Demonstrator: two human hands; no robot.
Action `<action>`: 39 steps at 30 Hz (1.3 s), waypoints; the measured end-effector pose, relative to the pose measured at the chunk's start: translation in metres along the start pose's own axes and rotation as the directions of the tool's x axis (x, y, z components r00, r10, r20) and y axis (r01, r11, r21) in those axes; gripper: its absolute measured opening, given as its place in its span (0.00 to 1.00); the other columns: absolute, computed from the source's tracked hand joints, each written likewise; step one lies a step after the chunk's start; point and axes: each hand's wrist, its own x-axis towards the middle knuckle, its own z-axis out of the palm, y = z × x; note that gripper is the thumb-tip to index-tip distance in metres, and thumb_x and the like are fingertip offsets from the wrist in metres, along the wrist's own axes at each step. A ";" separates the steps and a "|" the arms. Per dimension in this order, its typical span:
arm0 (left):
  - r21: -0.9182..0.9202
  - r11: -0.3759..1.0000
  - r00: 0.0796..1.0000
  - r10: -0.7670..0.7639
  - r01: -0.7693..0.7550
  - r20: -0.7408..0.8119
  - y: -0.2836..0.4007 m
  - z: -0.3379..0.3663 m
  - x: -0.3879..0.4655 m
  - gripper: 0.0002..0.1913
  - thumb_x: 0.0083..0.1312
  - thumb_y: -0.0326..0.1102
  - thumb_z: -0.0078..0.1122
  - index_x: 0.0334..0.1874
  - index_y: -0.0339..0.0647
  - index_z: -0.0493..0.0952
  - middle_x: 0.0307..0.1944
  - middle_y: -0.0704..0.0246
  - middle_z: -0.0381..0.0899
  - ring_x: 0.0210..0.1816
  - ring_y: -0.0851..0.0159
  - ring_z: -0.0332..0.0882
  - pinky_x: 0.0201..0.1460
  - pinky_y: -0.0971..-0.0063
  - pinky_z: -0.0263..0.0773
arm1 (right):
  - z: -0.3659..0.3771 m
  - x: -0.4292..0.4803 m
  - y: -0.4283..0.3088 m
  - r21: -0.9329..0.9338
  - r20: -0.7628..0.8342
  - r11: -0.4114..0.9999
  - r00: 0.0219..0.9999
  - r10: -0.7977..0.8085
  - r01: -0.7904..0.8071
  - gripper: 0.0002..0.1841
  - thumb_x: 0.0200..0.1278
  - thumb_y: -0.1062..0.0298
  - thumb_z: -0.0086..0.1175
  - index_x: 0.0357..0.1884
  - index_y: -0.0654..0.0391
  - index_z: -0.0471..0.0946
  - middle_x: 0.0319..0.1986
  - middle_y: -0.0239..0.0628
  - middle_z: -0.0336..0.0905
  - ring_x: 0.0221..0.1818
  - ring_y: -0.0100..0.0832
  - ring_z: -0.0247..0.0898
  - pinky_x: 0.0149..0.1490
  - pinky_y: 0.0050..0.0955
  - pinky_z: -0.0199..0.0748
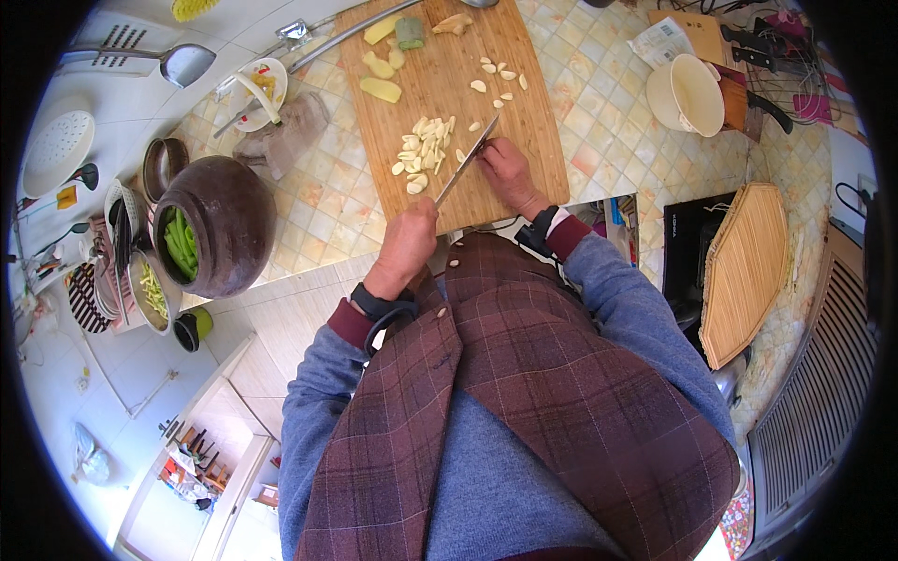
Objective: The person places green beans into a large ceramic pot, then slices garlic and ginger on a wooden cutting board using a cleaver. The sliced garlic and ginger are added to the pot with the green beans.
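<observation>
My left hand [405, 242] grips the handle of a kitchen knife [457, 172], its blade slanting away to the upper right over a wooden cutting board [523, 42]. My right hand [508, 172] has its fingers bent down beside the blade; whether they pinch a clove is hidden. Left of the blade lies a pile of sliced garlic [426, 144]. Whole peeled garlic cloves [506, 74] are scattered past the knife tip. Toward the board's far left are pale yellow peeled pieces [379, 90], a green vegetable chunk [409, 33] and a ginger root [452, 24].
To the left stand a brown clay pot [235, 224] holding green peppers, a bowl of cut vegetables [163, 317], a cloth [287, 133] and a plate [279, 70]. On the right are a cream pot [684, 95], black-handled knives [770, 112] and a wooden slatted lid [747, 273].
</observation>
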 end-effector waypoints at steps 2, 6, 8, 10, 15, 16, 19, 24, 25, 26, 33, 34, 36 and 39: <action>0.015 1.000 1.000 0.000 0.000 0.004 0.000 0.002 0.001 0.06 0.66 0.29 0.51 0.35 0.34 0.66 0.28 0.46 0.75 0.32 0.37 0.75 0.31 0.49 0.69 | 0.001 0.000 0.001 0.008 -0.016 1.000 1.000 -0.014 0.014 0.08 0.49 0.77 0.61 0.32 0.59 0.75 0.29 0.40 0.70 0.33 0.43 0.71 0.35 0.37 0.71; 0.071 0.997 1.000 0.022 -0.024 0.017 -0.002 0.011 0.006 0.04 0.59 0.23 0.48 0.36 0.33 0.68 0.30 0.46 0.78 0.33 0.40 0.78 0.33 0.49 0.72 | 0.000 0.001 0.001 0.012 -0.018 1.000 1.000 -0.014 0.015 0.09 0.49 0.77 0.62 0.33 0.59 0.75 0.29 0.40 0.70 0.32 0.42 0.71 0.35 0.37 0.71; 0.074 0.997 1.000 0.019 -0.020 0.014 -0.003 0.019 0.013 0.04 0.59 0.22 0.48 0.36 0.33 0.68 0.30 0.46 0.78 0.34 0.39 0.79 0.34 0.49 0.72 | -0.001 0.001 0.001 0.008 -0.008 1.000 1.000 -0.013 0.013 0.09 0.50 0.76 0.62 0.33 0.58 0.75 0.29 0.40 0.69 0.32 0.42 0.71 0.35 0.37 0.71; 0.084 0.996 0.999 -0.014 0.012 0.033 -0.005 0.024 0.016 0.04 0.59 0.23 0.48 0.36 0.33 0.68 0.30 0.46 0.78 0.35 0.39 0.78 0.34 0.49 0.72 | -0.001 0.002 0.000 0.011 -0.035 1.000 0.999 -0.007 0.008 0.08 0.50 0.76 0.62 0.33 0.58 0.75 0.28 0.40 0.69 0.32 0.42 0.71 0.35 0.37 0.71; 0.014 0.999 0.998 0.034 -0.033 -0.044 -0.016 0.020 0.016 0.04 0.63 0.27 0.49 0.36 0.34 0.68 0.30 0.47 0.76 0.35 0.39 0.76 0.34 0.49 0.70 | 0.000 0.002 0.001 0.017 0.015 0.999 0.999 0.034 -0.034 0.08 0.51 0.78 0.62 0.32 0.60 0.75 0.30 0.41 0.73 0.35 0.44 0.73 0.37 0.36 0.72; 0.005 1.000 0.996 0.022 -0.022 -0.083 -0.016 0.018 0.012 0.05 0.66 0.29 0.50 0.36 0.35 0.67 0.30 0.47 0.75 0.34 0.39 0.76 0.33 0.49 0.70 | -0.001 0.004 0.003 0.023 0.027 0.999 0.999 0.030 -0.031 0.07 0.52 0.77 0.62 0.32 0.60 0.75 0.30 0.42 0.72 0.34 0.44 0.73 0.37 0.36 0.72; -0.038 0.999 0.992 -0.003 -0.002 -0.124 -0.017 0.012 0.001 0.07 0.68 0.32 0.51 0.36 0.36 0.67 0.29 0.47 0.74 0.33 0.38 0.74 0.32 0.49 0.69 | -0.005 0.023 0.020 -0.004 -0.104 0.994 0.989 0.104 -0.105 0.06 0.54 0.76 0.61 0.33 0.60 0.75 0.30 0.43 0.72 0.34 0.46 0.72 0.37 0.38 0.71; -0.094 0.994 0.998 0.063 -0.064 -0.017 -0.017 0.012 -0.013 0.08 0.68 0.33 0.53 0.35 0.35 0.68 0.28 0.48 0.74 0.33 0.38 0.74 0.32 0.49 0.68 | -0.013 0.078 0.053 -0.060 -0.147 0.981 0.974 0.174 -0.184 0.04 0.57 0.74 0.55 0.35 0.60 0.75 0.32 0.47 0.72 0.38 0.48 0.73 0.40 0.44 0.72; -0.090 0.993 0.997 0.077 -0.078 -0.021 -0.017 0.015 -0.011 0.08 0.68 0.33 0.53 0.35 0.36 0.68 0.28 0.48 0.73 0.32 0.38 0.74 0.32 0.49 0.68 | -0.010 0.087 0.056 -0.070 -0.103 0.986 0.984 0.147 -0.154 0.04 0.58 0.74 0.54 0.35 0.60 0.75 0.32 0.47 0.73 0.38 0.49 0.74 0.40 0.44 0.73; -0.099 0.991 0.995 0.092 -0.095 -0.028 -0.018 0.016 -0.010 0.08 0.68 0.33 0.53 0.34 0.36 0.68 0.28 0.48 0.73 0.32 0.38 0.74 0.32 0.49 0.68 | -0.008 0.094 0.059 -0.082 -0.070 0.992 0.994 0.086 -0.091 0.03 0.59 0.73 0.54 0.35 0.59 0.76 0.32 0.47 0.73 0.39 0.49 0.74 0.40 0.44 0.73; -0.079 0.995 0.995 -0.062 0.055 -0.084 -0.034 0.011 -0.010 0.09 0.67 0.32 0.55 0.34 0.34 0.68 0.27 0.47 0.74 0.32 0.37 0.74 0.32 0.50 0.68 | 0.009 0.103 0.063 -0.310 0.203 0.950 0.976 0.081 -0.014 0.03 0.57 0.75 0.51 0.34 0.60 0.74 0.34 0.48 0.73 0.38 0.50 0.74 0.38 0.44 0.73; -0.084 0.994 0.993 -0.071 0.063 -0.099 -0.035 0.010 -0.010 0.09 0.67 0.32 0.55 0.34 0.34 0.68 0.27 0.47 0.74 0.33 0.37 0.74 0.32 0.51 0.68 | 0.007 0.095 0.060 -0.273 0.176 0.962 0.983 0.051 -0.001 0.04 0.57 0.75 0.51 0.34 0.60 0.73 0.34 0.47 0.72 0.37 0.49 0.74 0.38 0.44 0.73; -0.100 0.992 0.990 -0.084 0.073 -0.117 -0.035 0.010 -0.011 0.09 0.66 0.31 0.55 0.34 0.34 0.67 0.28 0.46 0.74 0.33 0.37 0.74 0.32 0.51 0.67 | 0.002 0.077 0.050 -0.214 0.122 0.976 0.993 -0.006 0.032 0.04 0.56 0.75 0.52 0.34 0.61 0.72 0.33 0.47 0.71 0.36 0.48 0.74 0.36 0.43 0.72; -0.122 0.990 0.988 -0.089 0.074 -0.122 -0.033 0.012 -0.012 0.09 0.66 0.31 0.55 0.34 0.34 0.67 0.28 0.46 0.74 0.33 0.37 0.73 0.32 0.51 0.67 | -0.004 0.043 0.027 -0.150 0.091 0.983 0.992 -0.089 0.102 0.05 0.55 0.75 0.53 0.34 0.61 0.71 0.33 0.46 0.70 0.34 0.47 0.72 0.36 0.42 0.71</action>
